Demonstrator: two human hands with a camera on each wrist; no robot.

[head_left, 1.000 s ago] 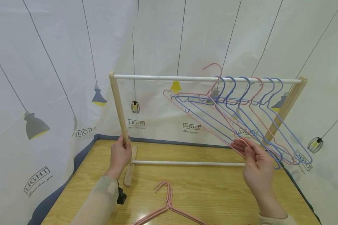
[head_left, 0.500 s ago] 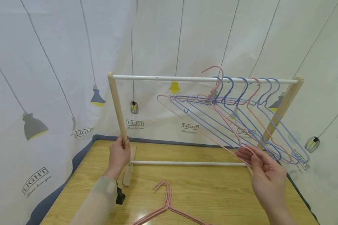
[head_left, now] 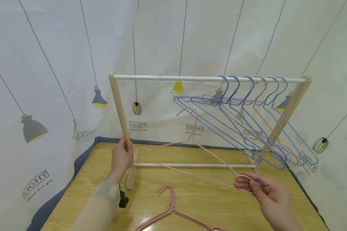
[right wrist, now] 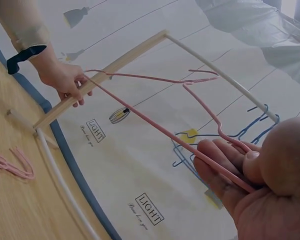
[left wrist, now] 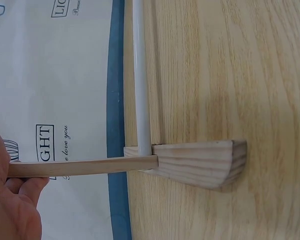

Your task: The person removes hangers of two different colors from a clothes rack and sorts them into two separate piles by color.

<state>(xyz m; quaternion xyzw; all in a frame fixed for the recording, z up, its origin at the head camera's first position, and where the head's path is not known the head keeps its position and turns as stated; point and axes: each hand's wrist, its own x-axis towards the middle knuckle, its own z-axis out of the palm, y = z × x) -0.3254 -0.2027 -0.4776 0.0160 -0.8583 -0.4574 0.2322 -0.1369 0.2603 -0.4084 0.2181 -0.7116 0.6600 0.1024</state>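
Observation:
My left hand (head_left: 122, 157) grips the left wooden post (head_left: 119, 107) of a small clothes rack, low down; the left wrist view shows the fingers round the post (left wrist: 85, 167) above its foot. My right hand (head_left: 267, 195) holds a pink wire hanger (head_left: 212, 153) by one end, thumb over the wire. That hanger is tilted, its hook up and below the white top rail (head_left: 167, 78), in front of the rack. Several blue hangers (head_left: 234, 106) and a pink one (head_left: 263, 93) hang on the right part of the rail.
Several pink hangers (head_left: 172, 210) lie stacked on the wooden table (head_left: 214, 199) near its front. A white lower bar (head_left: 191, 165) joins the rack's feet. Behind stands a pale cloth (head_left: 156, 38) printed with lamps.
My right hand has come down and nearer with the pink hanger, whose hook has moved from the top rail's height down and left. The left hand stays on the post.

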